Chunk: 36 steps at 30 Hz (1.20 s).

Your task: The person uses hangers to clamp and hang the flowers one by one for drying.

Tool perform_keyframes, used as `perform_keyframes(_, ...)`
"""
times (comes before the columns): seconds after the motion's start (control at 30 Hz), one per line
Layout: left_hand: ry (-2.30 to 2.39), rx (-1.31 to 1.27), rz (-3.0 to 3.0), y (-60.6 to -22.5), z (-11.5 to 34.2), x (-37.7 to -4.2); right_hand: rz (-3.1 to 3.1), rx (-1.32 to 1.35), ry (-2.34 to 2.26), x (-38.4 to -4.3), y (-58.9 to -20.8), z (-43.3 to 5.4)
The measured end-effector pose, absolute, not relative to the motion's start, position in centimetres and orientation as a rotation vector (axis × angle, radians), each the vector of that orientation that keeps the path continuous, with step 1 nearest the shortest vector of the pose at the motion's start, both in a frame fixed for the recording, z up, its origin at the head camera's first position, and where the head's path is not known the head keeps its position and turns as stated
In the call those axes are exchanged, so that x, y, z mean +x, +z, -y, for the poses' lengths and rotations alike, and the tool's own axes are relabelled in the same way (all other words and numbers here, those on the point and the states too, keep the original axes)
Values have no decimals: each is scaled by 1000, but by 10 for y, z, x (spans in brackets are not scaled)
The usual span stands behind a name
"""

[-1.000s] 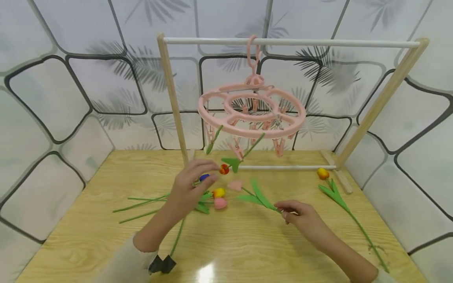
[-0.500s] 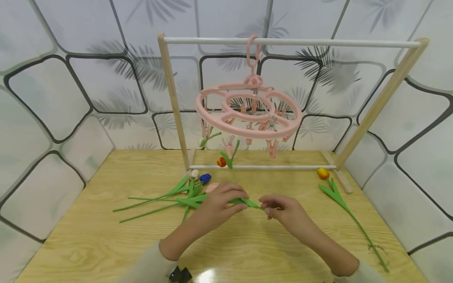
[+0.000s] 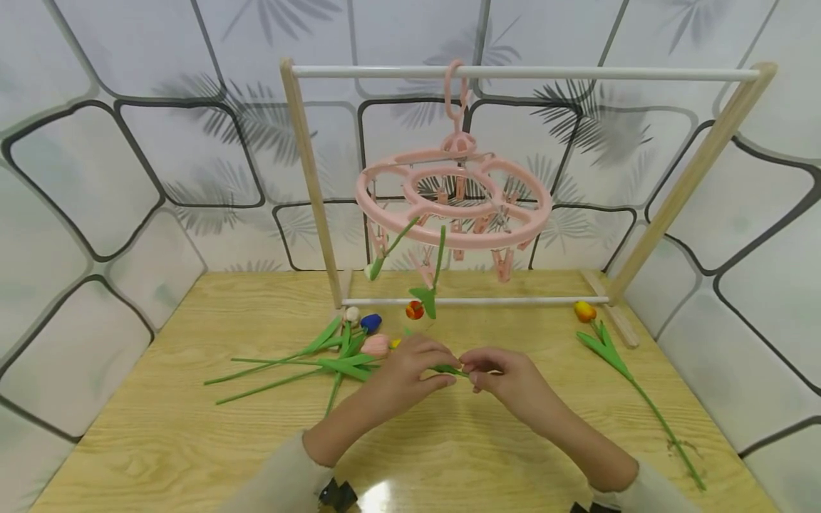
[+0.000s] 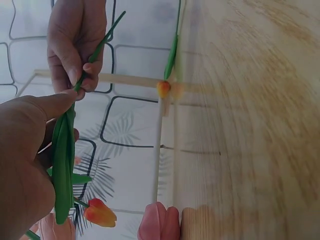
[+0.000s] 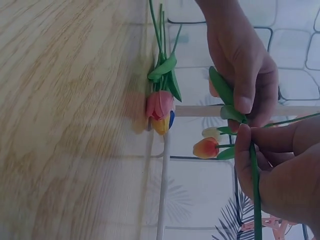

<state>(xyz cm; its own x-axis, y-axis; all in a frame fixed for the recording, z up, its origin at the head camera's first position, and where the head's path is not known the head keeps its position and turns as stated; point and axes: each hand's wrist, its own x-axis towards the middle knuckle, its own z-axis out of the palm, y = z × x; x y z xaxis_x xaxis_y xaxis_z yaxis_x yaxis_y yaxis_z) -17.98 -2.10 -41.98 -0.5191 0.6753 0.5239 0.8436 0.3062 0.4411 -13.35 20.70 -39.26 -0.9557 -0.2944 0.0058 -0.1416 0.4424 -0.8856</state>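
Observation:
Both hands meet over the table on one artificial tulip [image 4: 62, 165] with a pale pink head [image 3: 375, 345]. My left hand [image 3: 407, 374] pinches it around its green leaves. The fingers of my right hand [image 3: 509, 377] pinch the stem just beside the left fingertips. Part of the flower is hidden behind the left hand in the head view. Above hangs a pink clip hanger [image 3: 532, 231]. An orange-red tulip [image 3: 415, 310] and a white tulip [image 3: 373, 269] hang head-down from its clips.
The hanger's hook sits on the white bar [image 3: 577, 73] of a wooden-sided rack. Several tulips, including a blue tulip [image 3: 370, 323] and a white tulip [image 3: 352, 316], lie in a pile at left. A yellow-orange tulip [image 3: 585, 311] lies at right.
The left hand has come down from near the hanging orange-red tulip and taken hold of the pale pink tulip. The right hand has moved left with it. The hanger sways a little.

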Motion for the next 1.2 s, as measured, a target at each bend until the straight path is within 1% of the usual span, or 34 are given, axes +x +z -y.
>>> perform_keyframes(0.43,-897,-1398,2342,-422,19,-180,-2537,-430,-1630,-136,-394,-199)
perform_keyframes(0.63,-1052,-1412,2362,-425,21,-184,-2663,-468,-1538,-137,-389,-197)
perform_keyframes(0.8,-1361,-1364,2457,-428,23,-190,-2814,-623,-1641,-132,-380,-199)
perform_keyframes(1.03,-1724,-1038,2594,-426,26,-190,-2819,-1084,-1899,-122,-381,-194)
perform_keyframes(1.1,-1828,-1000,2577,-425,26,-190,-2804,-1132,-1913,-121,-386,-190)
perform_keyframes(1.2,-1937,-995,2544,-423,26,-189,-2788,-1111,-1907,-121,-397,-184)
